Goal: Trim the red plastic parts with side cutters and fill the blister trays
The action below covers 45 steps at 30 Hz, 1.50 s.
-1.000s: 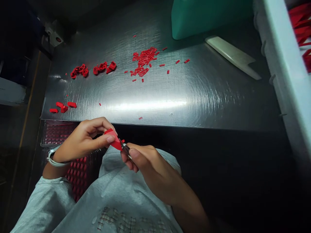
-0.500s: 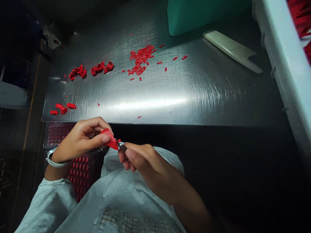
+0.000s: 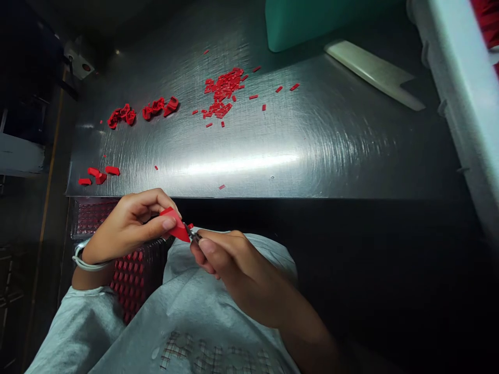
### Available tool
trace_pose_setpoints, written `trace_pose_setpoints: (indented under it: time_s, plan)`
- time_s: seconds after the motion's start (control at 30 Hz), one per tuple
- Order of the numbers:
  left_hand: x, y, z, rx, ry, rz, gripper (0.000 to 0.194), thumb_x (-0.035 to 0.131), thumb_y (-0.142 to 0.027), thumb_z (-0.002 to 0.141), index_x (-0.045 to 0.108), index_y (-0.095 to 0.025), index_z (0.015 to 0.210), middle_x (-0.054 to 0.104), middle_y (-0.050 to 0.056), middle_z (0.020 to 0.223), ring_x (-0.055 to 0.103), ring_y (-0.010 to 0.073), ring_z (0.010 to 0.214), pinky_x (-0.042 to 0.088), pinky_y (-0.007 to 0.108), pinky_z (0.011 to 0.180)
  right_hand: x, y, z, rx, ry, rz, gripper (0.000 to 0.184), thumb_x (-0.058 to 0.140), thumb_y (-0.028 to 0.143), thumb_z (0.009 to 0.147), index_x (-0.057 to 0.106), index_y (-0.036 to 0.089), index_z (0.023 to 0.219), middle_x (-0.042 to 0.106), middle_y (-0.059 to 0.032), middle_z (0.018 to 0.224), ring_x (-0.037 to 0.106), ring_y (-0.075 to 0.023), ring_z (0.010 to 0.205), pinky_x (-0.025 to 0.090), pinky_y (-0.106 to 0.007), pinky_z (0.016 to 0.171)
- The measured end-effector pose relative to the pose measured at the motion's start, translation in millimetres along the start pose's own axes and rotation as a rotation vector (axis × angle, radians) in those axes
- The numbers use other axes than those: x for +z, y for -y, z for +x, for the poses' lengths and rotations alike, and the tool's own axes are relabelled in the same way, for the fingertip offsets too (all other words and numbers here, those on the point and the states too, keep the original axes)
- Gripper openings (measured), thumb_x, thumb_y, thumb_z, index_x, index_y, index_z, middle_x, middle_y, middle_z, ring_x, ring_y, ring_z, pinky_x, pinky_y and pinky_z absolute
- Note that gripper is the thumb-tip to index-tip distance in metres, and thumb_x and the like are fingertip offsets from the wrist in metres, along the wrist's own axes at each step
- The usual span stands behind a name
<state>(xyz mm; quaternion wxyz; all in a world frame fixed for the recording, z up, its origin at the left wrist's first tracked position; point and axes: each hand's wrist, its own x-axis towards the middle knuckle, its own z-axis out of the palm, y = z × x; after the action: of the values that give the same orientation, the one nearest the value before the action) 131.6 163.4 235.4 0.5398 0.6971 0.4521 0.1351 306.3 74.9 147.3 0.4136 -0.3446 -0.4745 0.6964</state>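
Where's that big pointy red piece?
Head view, left of centre: the red piece is in the left hand, touching the metal tool in the right hand.

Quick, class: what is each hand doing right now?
Left hand: closed, holding a red plastic part.
Right hand: closed, gripping small metal cutters.

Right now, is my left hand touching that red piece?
Touching. The head view shows the left hand holding the red piece, with the thumb lying right on its face.
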Motion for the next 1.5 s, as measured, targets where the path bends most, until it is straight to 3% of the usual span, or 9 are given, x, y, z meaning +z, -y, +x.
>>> trace_pose_setpoints:
  time_s: [0.2,0.4,0.5,0.7,0.8,1.1,1.2,1.33,1.5]
  plan:
    - [-1.0,4,3,-0.023,-0.019,0.027,0.043,0.074,-0.058,0.090,0.068,-0.016,0.079,0.068,0.003,0.066,0.060,0.0120,0.057,0.050,0.022,0.053,5,-13,7,-0.039,-0.091,0.058,0.051,0.035,0.055,0.107,0.032,0.024,0.066,0.031,0.0053,0.058,0.028,-0.0123,0.053,0.025,-0.031,0.052]
    - [-13.7,11,2,-0.075,-0.034,0.106,0.045,0.070,-0.060,0.091,0.069,-0.016,0.080,0.067,0.003,0.068,0.059,0.0129,0.059,0.048,0.024,0.056,-2,-16,9,0.114,-0.066,0.353,0.057,0.046,0.071,0.099,0.051,0.021,0.071,0.046,0.0033,0.060,0.041,-0.0119,0.053,0.035,-0.026,0.048]
    - [-41.3,22,-2,-0.132,-0.136,0.271,0.038,0.071,-0.053,0.091,0.070,-0.016,0.083,0.068,0.003,0.070,0.061,0.0141,0.065,0.048,0.025,0.062,-5,-17,8,0.143,-0.070,0.386,0.060,0.052,0.075,0.095,0.053,0.020,0.071,0.047,0.0030,0.058,0.042,-0.0118,0.051,0.035,-0.026,0.048]
    - [-124.8,64,-18,-0.397,-0.446,0.629,0.032,0.065,-0.048,0.091,0.069,-0.017,0.093,0.075,0.005,0.082,0.068,0.0196,0.075,0.047,0.029,0.069,-9,-32,11,0.189,-0.084,0.369,0.057,0.053,0.072,0.096,0.056,0.019,0.074,0.051,0.0008,0.061,0.044,-0.0133,0.052,0.035,-0.027,0.049]
    - [-147.4,78,-22,-0.526,-0.567,0.744,0.023,0.066,-0.041,0.092,0.061,-0.019,0.094,0.078,0.006,0.083,0.073,0.0228,0.081,0.048,0.031,0.075,-10,-35,15,0.211,-0.024,0.334,0.058,0.052,0.073,0.096,0.056,0.020,0.075,0.051,0.0005,0.061,0.044,-0.0139,0.052,0.035,-0.028,0.051]
    - [-139.5,66,-27,-0.576,-0.624,1.004,0.025,0.065,-0.048,0.093,0.063,-0.023,0.090,0.079,0.009,0.083,0.074,0.0326,0.091,0.050,0.038,0.078,-8,-26,13,0.275,-0.117,0.303,0.062,0.058,0.078,0.090,0.055,0.019,0.073,0.050,0.0017,0.061,0.042,-0.0127,0.053,0.032,-0.028,0.054]
    - [-129.5,49,-9,-0.459,-0.659,1.103,0.027,0.060,-0.047,0.098,0.068,-0.021,0.102,0.078,0.011,0.094,0.072,0.0325,0.095,0.050,0.039,0.081,-8,-26,13,0.257,-0.120,0.300,0.064,0.057,0.081,0.090,0.055,0.019,0.074,0.049,0.0022,0.060,0.042,-0.0123,0.052,0.032,-0.028,0.054]
    - [-122.0,40,54,-0.185,-0.577,1.107,0.027,0.061,-0.033,0.099,0.067,-0.015,0.119,0.074,0.015,0.119,0.068,0.0291,0.108,0.048,0.038,0.095,-6,-24,13,0.260,-0.106,0.259,0.064,0.057,0.080,0.091,0.056,0.019,0.074,0.049,0.0019,0.060,0.042,-0.0122,0.053,0.032,-0.027,0.053]
    - [-119.4,49,121,-0.198,-0.547,1.006,0.037,0.075,-0.032,0.092,0.066,-0.008,0.119,0.073,0.020,0.118,0.067,0.0318,0.111,0.048,0.040,0.098,-6,-21,5,0.259,-0.141,0.229,0.064,0.058,0.081,0.089,0.055,0.019,0.073,0.048,0.0017,0.060,0.043,-0.0124,0.051,0.030,-0.027,0.052]
